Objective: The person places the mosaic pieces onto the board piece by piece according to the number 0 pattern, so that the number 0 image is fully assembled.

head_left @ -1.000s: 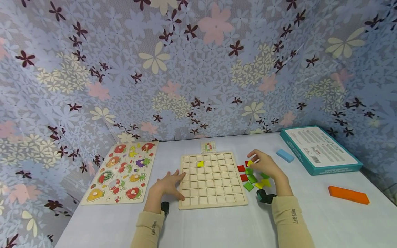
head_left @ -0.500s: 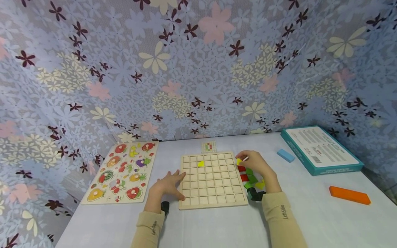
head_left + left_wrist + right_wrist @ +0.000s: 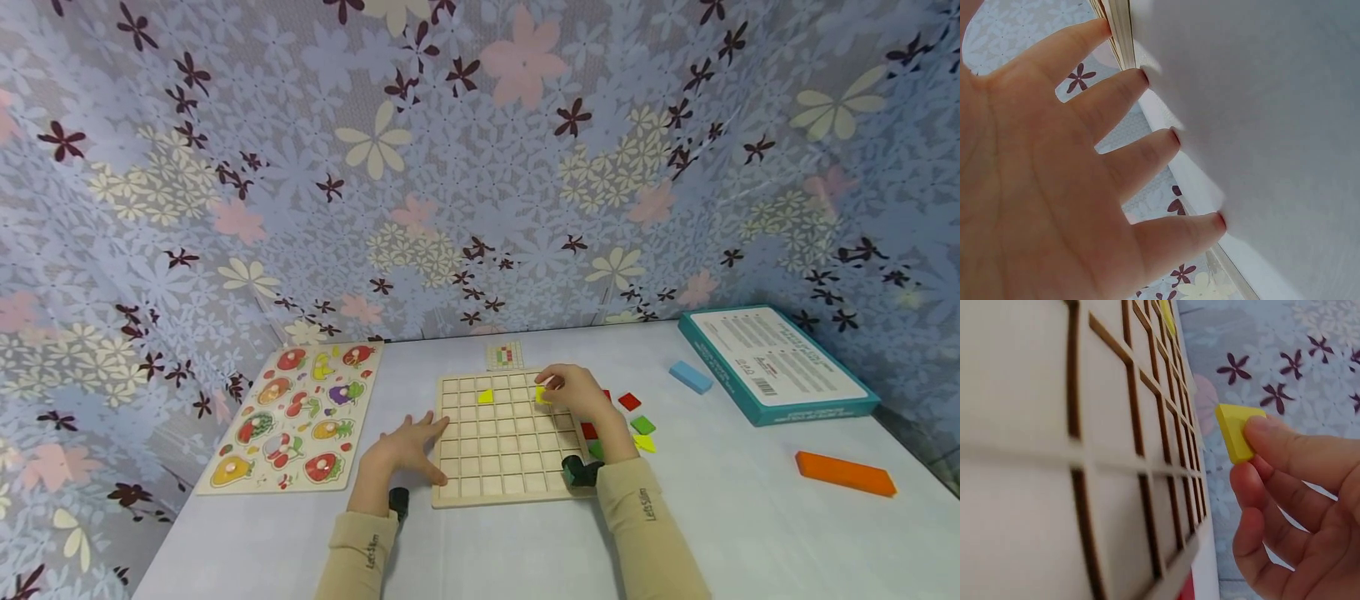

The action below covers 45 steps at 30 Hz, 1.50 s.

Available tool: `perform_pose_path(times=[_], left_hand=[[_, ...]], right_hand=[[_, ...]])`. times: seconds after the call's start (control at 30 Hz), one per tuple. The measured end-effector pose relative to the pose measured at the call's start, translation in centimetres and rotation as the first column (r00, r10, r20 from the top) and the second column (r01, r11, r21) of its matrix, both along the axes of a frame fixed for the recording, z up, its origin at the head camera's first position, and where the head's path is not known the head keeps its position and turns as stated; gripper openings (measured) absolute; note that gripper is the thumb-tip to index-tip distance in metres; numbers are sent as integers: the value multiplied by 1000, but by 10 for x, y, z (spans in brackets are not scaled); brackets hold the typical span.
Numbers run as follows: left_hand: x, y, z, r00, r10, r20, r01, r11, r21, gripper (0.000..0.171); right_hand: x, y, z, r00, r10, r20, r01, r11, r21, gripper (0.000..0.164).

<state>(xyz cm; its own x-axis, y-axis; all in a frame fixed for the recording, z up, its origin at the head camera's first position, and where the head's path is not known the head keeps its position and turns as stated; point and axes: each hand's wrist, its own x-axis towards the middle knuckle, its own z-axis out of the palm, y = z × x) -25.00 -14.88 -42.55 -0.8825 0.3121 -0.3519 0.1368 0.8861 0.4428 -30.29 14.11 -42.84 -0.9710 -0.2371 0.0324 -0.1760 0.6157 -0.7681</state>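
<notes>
A: Right hand [image 3: 576, 392]: where, and what has it got?
B: Above the far right part of the grid board [image 3: 495, 450]. Thumb and fingertips pinch a yellow piece [image 3: 1235, 428] by its edges; gap no wider than the piece. Piece apart from the wood.
A: Left hand [image 3: 401, 450]?
B: Fingers spread, gripping nothing. Thumb and forefinger at the board's left edge, other fingertips on the table. Worth leaving there as a brace, I'd judge.
A: Good way to set the piece?
B: Choose the cell first, checking the small pattern card [image 3: 506, 355] beyond the far edge; its print is too small for me to read. Square the piece's sides to the ridges, lower flat, let go only once it sits inside.
A: Likely trouble?
B: A corner catching on a ridge. Also the slant: the placed yellow piece [image 3: 486, 396], left of middle, has a cut side, so turning matters. Exact target cell: cannot tell.
</notes>
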Motion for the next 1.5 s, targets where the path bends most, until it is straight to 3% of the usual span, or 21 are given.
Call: perform_pose_path(times=[0.17,0.33,0.6,0.93,1.23,1.5], left_hand=[[0,0,1,1000,8,2,-8,1000,-3,94],[-1,-1,0,1000,6,6,-6,1000,-9,94],[-1,-1,2,1000,16,0,-16,1000,-7,94],[0,-1,3,1000,13,2,-13,1000,-1,96],[1,2,2,1000,23,1,-23,1000,-7,95],[1,1,0,1000,21,2,-21,1000,2,94]], right_hand=[[-6,-12,-5,998,-39,-46,39,999,2,17],[-10,-21,-10,998,-58,-25,58,998,12,17],[-16,-33,-9,998,-57,12,56,997,50,18],[-22,-38,-12,999,-38,-17,40,993,114,19],[-24,-41,-11,999,-37,-21,40,986,164,9],[-22,-42,-9,999,-42,11,39,978,205,17]])
